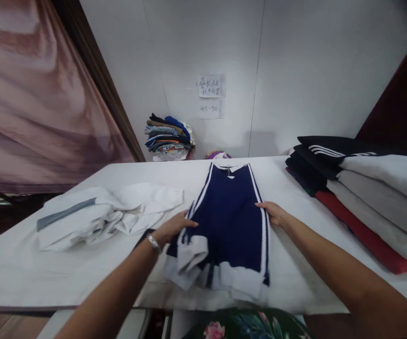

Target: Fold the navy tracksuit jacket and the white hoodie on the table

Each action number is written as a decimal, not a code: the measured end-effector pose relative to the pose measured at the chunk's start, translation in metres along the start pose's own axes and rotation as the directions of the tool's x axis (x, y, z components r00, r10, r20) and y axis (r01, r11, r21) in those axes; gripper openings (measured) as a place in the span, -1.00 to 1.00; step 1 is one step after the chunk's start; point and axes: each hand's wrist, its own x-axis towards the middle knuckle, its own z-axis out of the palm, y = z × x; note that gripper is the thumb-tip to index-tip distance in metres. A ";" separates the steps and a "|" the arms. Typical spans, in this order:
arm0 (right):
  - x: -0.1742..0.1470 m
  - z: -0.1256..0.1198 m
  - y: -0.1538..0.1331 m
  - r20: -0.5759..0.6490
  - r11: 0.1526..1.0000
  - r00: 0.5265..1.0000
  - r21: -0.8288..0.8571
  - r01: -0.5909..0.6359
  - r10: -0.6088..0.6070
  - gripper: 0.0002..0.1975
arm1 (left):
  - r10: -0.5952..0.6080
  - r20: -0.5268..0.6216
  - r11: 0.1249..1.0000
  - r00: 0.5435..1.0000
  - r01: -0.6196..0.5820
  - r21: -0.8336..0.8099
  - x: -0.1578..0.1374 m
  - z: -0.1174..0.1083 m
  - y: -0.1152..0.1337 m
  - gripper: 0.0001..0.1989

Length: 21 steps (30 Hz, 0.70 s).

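In the head view a navy garment (pixel 230 214) with white side stripes and a white collar lies on the white table, collar end away from me. White, ruffled-looking cloth shows along its near end, part of it bunched up at the left. My left hand (pixel 175 225) grips the garment's left edge between thumb and fingers. On the opposite edge, my right hand (pixel 273 213) pinches the striped side. Left of it lies a crumpled white garment (pixel 108 212) with a grey stripe, touched by neither hand.
Folded clothes in black, white, grey and red form a stack (pixel 376 197) at the right. Another pile of clothes (pixel 170 136) stands by the back wall, below paper signs (pixel 211 94). A pinkish curtain (pixel 41 94) hangs at the left. The white table (pixel 65 278) ends close to my body.
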 end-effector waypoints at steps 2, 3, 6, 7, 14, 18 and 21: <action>-0.015 0.022 0.018 0.024 0.999 1.000 0.050 0.010 -0.011 -0.94 | -0.018 0.001 0.992 1.000 0.018 0.126 -0.007 -0.039 0.015 -0.45; -0.023 0.035 0.029 0.049 0.997 0.999 0.072 0.010 -0.014 -0.94 | -0.059 0.009 0.984 0.998 0.057 0.170 -0.011 -0.058 0.021 -0.45; -0.047 0.070 0.059 0.239 0.989 0.971 0.143 -0.031 -0.005 -0.91 | -0.235 -0.016 0.923 0.972 0.229 0.310 -0.022 -0.102 0.028 -0.39; -0.052 0.077 0.065 0.329 0.986 0.944 0.160 -0.055 -0.001 -0.87 | -0.265 -0.025 0.900 0.964 0.257 0.351 -0.026 -0.111 0.027 -0.37; 0.003 0.042 0.014 0.063 0.976 0.997 0.216 0.028 -0.043 -0.87 | -0.219 -0.014 0.846 0.976 0.197 0.495 -0.039 -0.123 0.021 -0.49; 0.065 0.012 -0.039 -0.146 0.975 0.985 0.189 0.119 -0.092 -0.90 | -0.210 -0.024 0.849 0.978 0.194 0.491 -0.034 -0.124 0.018 -0.47; 0.102 0.004 -0.062 -0.235 0.976 0.965 0.154 0.153 -0.114 -0.92 | -0.224 0.002 0.863 0.975 0.198 0.465 -0.031 -0.126 0.015 -0.47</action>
